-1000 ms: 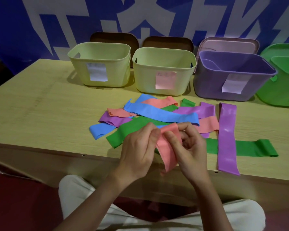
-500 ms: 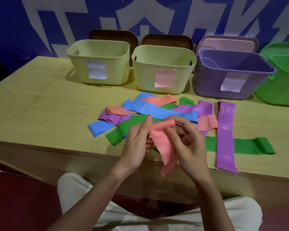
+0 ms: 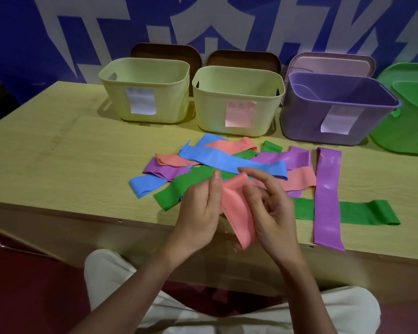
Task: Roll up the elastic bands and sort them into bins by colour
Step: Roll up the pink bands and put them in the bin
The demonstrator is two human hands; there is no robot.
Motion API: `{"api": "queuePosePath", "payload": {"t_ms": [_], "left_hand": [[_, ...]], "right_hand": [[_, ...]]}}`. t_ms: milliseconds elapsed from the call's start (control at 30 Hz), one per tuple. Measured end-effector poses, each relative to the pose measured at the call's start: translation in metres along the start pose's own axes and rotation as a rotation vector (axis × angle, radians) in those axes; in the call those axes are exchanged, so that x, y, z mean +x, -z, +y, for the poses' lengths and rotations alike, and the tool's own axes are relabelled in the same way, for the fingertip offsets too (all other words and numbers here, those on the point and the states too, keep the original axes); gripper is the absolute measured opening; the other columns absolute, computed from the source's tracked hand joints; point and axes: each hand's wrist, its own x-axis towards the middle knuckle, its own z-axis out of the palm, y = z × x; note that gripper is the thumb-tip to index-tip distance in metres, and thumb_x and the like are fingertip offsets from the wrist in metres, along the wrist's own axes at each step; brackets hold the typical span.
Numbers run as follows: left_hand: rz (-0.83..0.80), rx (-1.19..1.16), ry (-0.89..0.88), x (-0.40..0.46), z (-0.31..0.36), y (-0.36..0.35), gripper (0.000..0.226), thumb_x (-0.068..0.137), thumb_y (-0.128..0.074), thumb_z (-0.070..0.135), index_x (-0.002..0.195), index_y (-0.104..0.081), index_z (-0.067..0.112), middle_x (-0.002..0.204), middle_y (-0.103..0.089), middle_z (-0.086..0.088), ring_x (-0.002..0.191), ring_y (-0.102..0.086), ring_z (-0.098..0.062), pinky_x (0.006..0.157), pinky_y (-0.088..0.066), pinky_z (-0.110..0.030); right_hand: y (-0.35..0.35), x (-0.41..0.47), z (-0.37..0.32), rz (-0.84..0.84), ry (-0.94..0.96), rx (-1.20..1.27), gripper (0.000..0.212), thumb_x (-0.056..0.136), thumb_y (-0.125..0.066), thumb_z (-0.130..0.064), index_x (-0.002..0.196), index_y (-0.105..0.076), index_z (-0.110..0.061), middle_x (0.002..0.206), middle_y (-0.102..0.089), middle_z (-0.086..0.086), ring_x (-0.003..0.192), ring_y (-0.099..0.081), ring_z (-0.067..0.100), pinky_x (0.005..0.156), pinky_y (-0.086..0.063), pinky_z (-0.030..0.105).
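Hands working a pink band (image 3: pixel 237 213) at the table's (image 3: pixel 58 165) near edge.

Left to right: two pale yellow bins (image 3: pixel 144 90), a purple bin (image 3: pixel 340 109) and a green bin (image 3: pixel 408 112) line the back; loose blue, pink, purple and green bands (image 3: pixel 229 162) lie heaped before them. Left hand (image 3: pixel 200 208) pinches the pink band's upper end, right hand (image 3: pixel 270 213) curls round its other side, both close together, band hanging over the table edge.

Four bins (image 3: pixel 237 102), four lids (image 3: pixel 165 51), roughly nine bands (image 3: pixel 234 162)
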Motion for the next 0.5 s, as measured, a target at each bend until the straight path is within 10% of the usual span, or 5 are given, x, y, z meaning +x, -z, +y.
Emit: {"api": "queuePosePath", "payload": {"t_ms": [233, 367, 500], "left_hand": [[-0.020, -0.370, 0.461, -0.002, 0.021, -0.005, 0.049, 0.102, -0.036, 0.028, 0.057, -0.047, 0.012, 0.043, -0.034, 0.006, 0.039, -0.033, -0.007, 0.039, -0.026, -0.017], [0.006, -0.295, 0.281, -0.003, 0.013, -0.006, 0.065, 0.100, -0.037, 0.043, 0.065, -0.048, -0.010, 0.054, -0.043, -0.008, 0.052, -0.042, -0.014, 0.051, -0.034, -0.029], [0.024, -0.098, 0.062, -0.007, 0.008, -0.006, 0.047, 0.096, -0.030, 0.047, 0.058, -0.036, 0.020, 0.051, -0.039, 0.008, 0.049, -0.035, -0.005, 0.049, -0.030, -0.030]], "right_hand": [[-0.002, -0.002, -0.001, 0.026, 0.049, -0.029, 0.016, 0.091, -0.059, -0.015, 0.105, -0.061, -0.024, 0.078, -0.064, 0.005, 0.064, -0.059, 0.022, 0.054, -0.043, 0.025], [-0.004, -0.002, -0.003, 0.054, 0.072, -0.075, 0.008, 0.091, -0.062, -0.019, 0.092, -0.058, -0.025, 0.069, -0.058, 0.007, 0.061, -0.056, 0.021, 0.053, -0.040, 0.027], [-0.005, -0.001, -0.003, 0.054, 0.085, -0.051, 0.012, 0.089, -0.059, -0.006, 0.090, -0.056, -0.017, 0.071, -0.059, -0.015, 0.063, -0.056, -0.002, 0.057, -0.040, 0.010]]}}
